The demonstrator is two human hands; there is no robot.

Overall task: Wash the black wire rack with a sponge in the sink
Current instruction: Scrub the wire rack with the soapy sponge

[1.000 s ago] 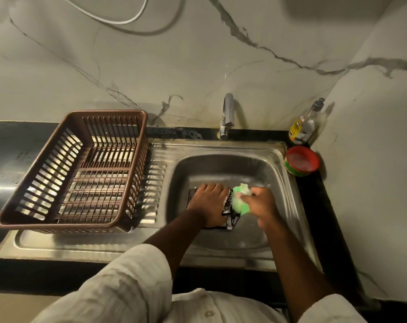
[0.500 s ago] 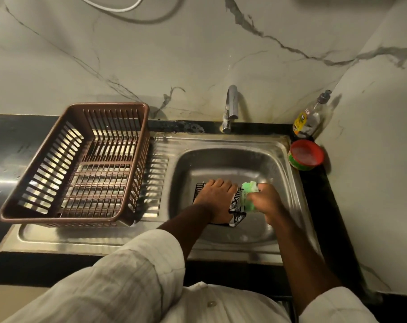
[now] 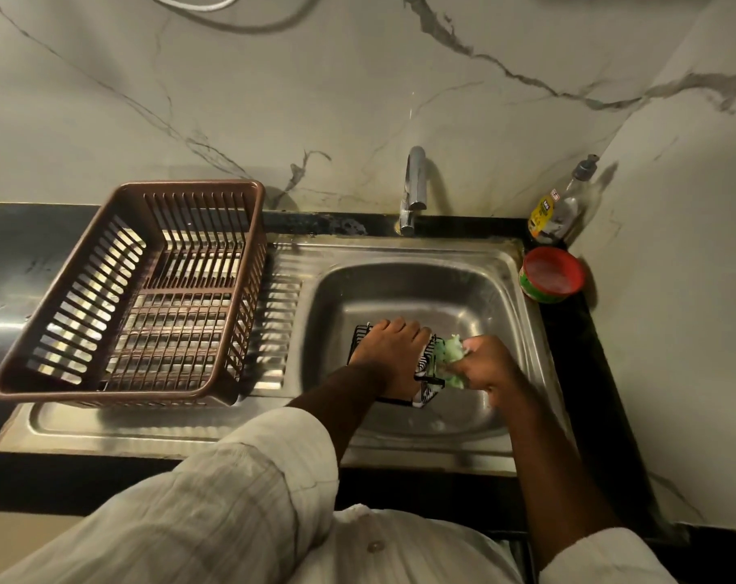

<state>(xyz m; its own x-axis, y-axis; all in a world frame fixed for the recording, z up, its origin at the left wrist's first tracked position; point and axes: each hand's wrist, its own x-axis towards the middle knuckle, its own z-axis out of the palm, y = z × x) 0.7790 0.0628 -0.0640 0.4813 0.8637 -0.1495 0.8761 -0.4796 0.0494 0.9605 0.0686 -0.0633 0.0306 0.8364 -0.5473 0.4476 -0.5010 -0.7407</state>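
Black wire rack in the sink, pressed under the left hand (grip hooked or flat, we cannot tell), the right hand with its grip clenched on the sponge at the rack's right end; we judge that wet wire may slip and skid under a hard scrub.

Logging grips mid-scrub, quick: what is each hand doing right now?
Left hand: fingers curled over the black wire rack, holding it steady.
Right hand: closed, gripping the green sponge.
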